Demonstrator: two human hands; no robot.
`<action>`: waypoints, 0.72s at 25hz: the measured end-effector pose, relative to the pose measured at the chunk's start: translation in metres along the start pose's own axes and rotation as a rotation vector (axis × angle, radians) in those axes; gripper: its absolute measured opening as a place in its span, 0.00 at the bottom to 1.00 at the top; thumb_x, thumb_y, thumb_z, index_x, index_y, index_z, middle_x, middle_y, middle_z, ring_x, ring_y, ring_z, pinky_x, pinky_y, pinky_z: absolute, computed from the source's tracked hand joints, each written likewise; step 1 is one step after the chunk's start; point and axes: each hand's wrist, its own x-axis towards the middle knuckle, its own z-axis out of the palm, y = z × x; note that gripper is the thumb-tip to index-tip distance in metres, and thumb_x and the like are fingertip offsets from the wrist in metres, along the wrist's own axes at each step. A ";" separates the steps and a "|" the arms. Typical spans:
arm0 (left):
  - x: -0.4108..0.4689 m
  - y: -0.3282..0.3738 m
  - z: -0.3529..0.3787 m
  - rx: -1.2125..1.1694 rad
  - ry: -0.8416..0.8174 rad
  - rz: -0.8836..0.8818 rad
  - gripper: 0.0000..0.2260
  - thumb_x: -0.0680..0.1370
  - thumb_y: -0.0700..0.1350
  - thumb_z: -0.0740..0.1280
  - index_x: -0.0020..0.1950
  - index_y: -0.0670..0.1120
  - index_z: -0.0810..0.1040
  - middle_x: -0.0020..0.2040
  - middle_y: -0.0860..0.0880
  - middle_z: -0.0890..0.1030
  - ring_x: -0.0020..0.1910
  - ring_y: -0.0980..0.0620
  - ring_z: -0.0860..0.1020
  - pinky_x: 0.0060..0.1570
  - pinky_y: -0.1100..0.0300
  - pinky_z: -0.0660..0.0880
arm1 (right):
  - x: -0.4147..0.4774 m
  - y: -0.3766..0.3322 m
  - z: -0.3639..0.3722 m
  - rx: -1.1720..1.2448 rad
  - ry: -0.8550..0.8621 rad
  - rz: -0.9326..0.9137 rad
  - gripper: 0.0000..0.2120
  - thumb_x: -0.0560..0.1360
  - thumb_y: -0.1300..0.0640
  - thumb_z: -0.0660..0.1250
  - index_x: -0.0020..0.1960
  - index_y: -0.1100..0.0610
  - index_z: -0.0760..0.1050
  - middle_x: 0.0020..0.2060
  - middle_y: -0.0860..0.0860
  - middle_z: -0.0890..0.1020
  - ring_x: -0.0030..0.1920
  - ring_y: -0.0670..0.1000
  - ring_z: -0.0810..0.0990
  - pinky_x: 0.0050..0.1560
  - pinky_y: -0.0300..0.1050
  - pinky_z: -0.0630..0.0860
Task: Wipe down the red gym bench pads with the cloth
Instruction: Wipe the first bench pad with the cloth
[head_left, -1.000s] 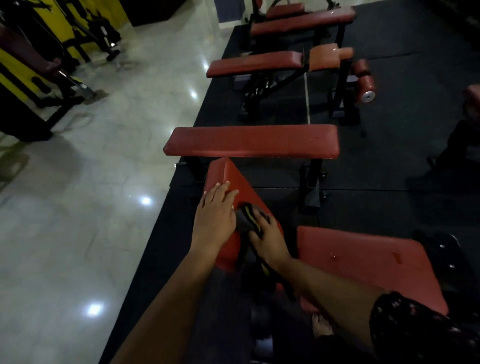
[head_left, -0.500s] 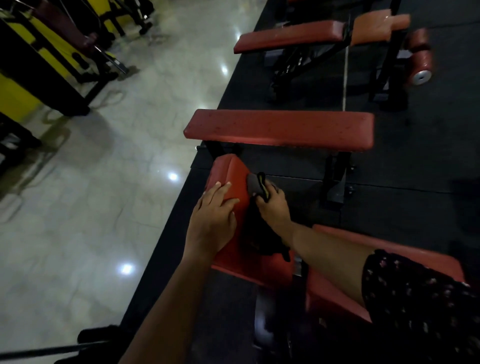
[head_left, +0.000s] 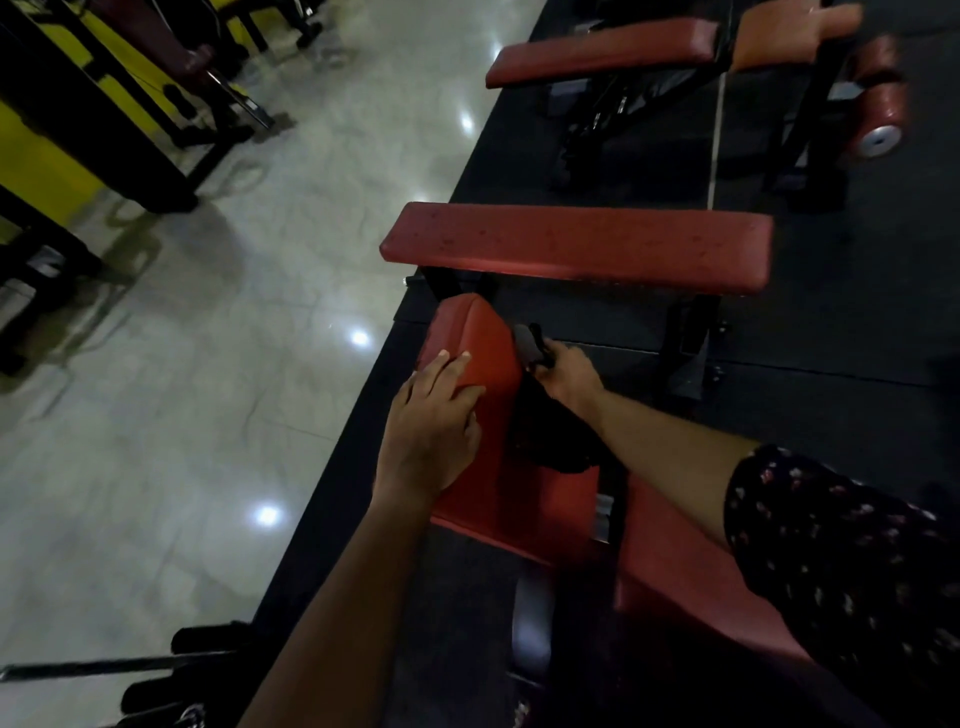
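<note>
Black floor mat (head_left: 831, 332) under red benches. Flat red bench pad (head_left: 576, 249) beyond. Tilted red pad (head_left: 483, 353) nearest. Left hand (head_left: 431, 431) flat on its surface, fingers straight, close together. Right hand (head_left: 569, 371) at pad's right edge, fingers curled round dark cloth (head_left: 527, 343).

Bench pads are deep red, both the tilted pad (head_left: 483, 353) up close and the flat pad (head_left: 576, 249) behind it, which looks a bit speckled. The cloth (head_left: 527, 340) is dark grey to black. The mat (head_left: 831, 332) is plain black, and the tile floor (head_left: 208, 364) is pale grey with marble-ish veins and white glare spots. The machines (head_left: 47, 156) are yellow and black. The sleeve (head_left: 831, 545) is black with tiny pinkish-white flowers. One far pad (head_left: 795, 31) reads more orange.
</note>
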 end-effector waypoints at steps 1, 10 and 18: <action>0.000 0.000 0.001 0.010 0.007 0.008 0.17 0.73 0.47 0.59 0.56 0.49 0.82 0.71 0.45 0.74 0.72 0.43 0.68 0.63 0.43 0.72 | -0.011 0.002 0.005 0.021 0.009 0.027 0.25 0.78 0.54 0.64 0.75 0.50 0.65 0.65 0.61 0.73 0.62 0.61 0.75 0.60 0.48 0.72; 0.001 -0.001 -0.007 0.059 -0.194 0.028 0.21 0.77 0.54 0.61 0.70 0.57 0.72 0.77 0.54 0.62 0.78 0.46 0.53 0.72 0.44 0.57 | -0.167 -0.004 0.067 0.280 0.055 -0.063 0.25 0.79 0.59 0.64 0.74 0.60 0.64 0.63 0.52 0.75 0.67 0.63 0.70 0.59 0.40 0.69; -0.011 0.010 -0.014 0.328 -0.370 0.206 0.23 0.81 0.56 0.56 0.75 0.55 0.65 0.80 0.51 0.55 0.77 0.34 0.40 0.74 0.35 0.45 | -0.204 0.000 0.087 0.180 0.085 0.151 0.24 0.78 0.55 0.67 0.72 0.54 0.69 0.66 0.55 0.75 0.64 0.57 0.76 0.58 0.43 0.70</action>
